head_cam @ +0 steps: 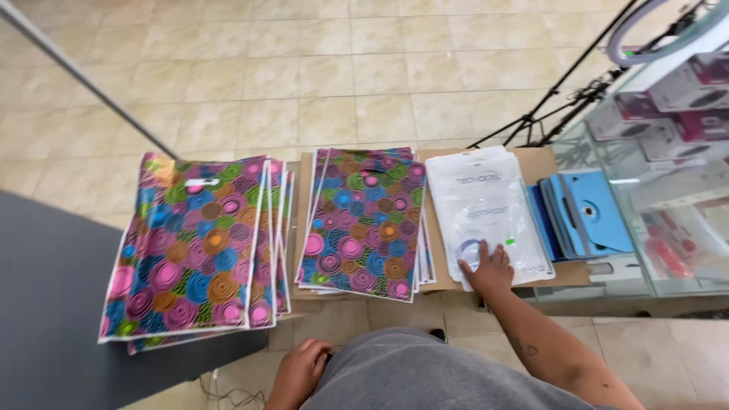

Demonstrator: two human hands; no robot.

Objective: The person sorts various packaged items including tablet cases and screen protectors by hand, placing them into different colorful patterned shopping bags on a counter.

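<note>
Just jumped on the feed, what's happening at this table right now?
A person stands over a cardboard-topped surface. Their right hand rests flat on the near end of a stack of white flat packages. Their left hand hangs low by their waist, touching none of the goods. Left of the packages lie two stacks of colourful swirl-patterned bags: one in the middle, one further left on a dark surface. Blue cases sit to the right, beside a glass display case.

Single view: head-worn camera, looking steeply down from above the person's torso, facing forward over cardboard surface (531, 163) to tiled floor (304, 76); medium range.
</note>
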